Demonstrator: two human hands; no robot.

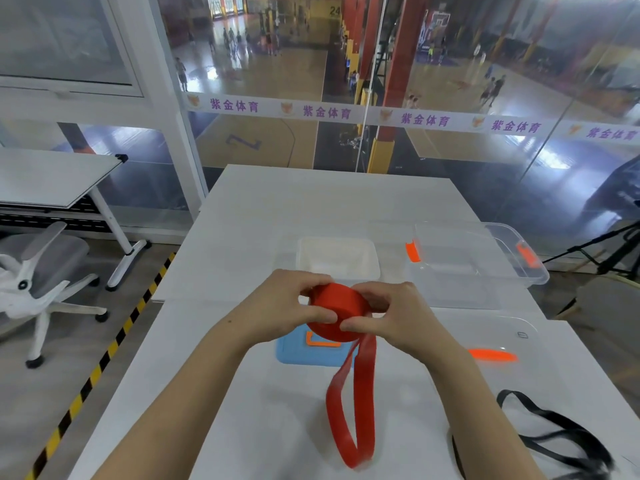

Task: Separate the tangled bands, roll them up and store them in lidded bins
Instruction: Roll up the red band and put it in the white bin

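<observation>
Above the white table (311,202), lifted clear of it: red band (334,311), mostly wound into a fat roll, clamped in the grip of the left hand (284,306) on one side and the right hand (391,313) on the other, thumbs and fingers curled round it, loose tail hanging down in a long loop toward the tabletop. Just under the roll, a blue lid (301,355) with orange trim; beyond it, an open white bin (337,261) and, further right, a clear bin (478,258) (orange clips at both ends). Near the right edge, black band (554,434) in a loose tangle, with a clear lid (485,337) lying flat just beyond it.
</observation>
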